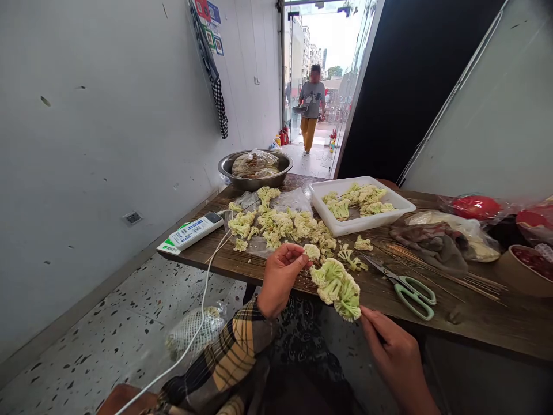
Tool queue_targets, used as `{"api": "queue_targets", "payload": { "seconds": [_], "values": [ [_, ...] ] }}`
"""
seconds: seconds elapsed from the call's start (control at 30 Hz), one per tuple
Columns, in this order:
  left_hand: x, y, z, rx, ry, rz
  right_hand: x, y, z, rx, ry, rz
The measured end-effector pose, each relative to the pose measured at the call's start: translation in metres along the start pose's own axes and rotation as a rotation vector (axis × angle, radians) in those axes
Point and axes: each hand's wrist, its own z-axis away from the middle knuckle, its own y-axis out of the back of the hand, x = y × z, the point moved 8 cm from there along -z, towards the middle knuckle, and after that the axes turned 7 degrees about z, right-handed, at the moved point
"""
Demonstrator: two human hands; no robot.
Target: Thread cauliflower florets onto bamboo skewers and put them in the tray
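Observation:
My left hand point(280, 278) is closed in a pinch on a small cauliflower floret point(311, 251) at the near edge of the wooden table point(475, 320). My right hand point(391, 351) grips what looks like a thin skewer threaded with several cauliflower pieces point(337, 286); the stick itself is hidden. Loose florets point(276, 225) lie in a pile on clear plastic just beyond my left hand. A white tray point(404, 203) further back holds more skewered cauliflower.
Green-handled scissors point(408, 286) and bare bamboo skewers point(449, 274) lie right of the pile. A steel basin point(254, 167) stands at the table's far end, a white power bank with cable point(194, 230) at the left edge. Bagged food sits far right. A person point(311, 106) stands in the doorway.

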Motion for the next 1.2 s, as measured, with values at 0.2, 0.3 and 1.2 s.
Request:
{"api": "queue_targets", "payload": {
  "seconds": [0.2, 0.3, 1.2],
  "values": [
    [0.004, -0.002, 0.002, -0.036, 0.004, -0.076, -0.007, 0.010, -0.002, 0.043, 0.073, 0.083],
    [0.006, -0.003, 0.003, -0.043, 0.001, -0.131, -0.014, 0.014, -0.002, 0.057, 0.098, 0.102],
    [0.015, -0.010, 0.001, -0.119, 0.025, -0.275, -0.017, -0.002, 0.006, 0.027, -0.042, 0.008]
  ]
}}
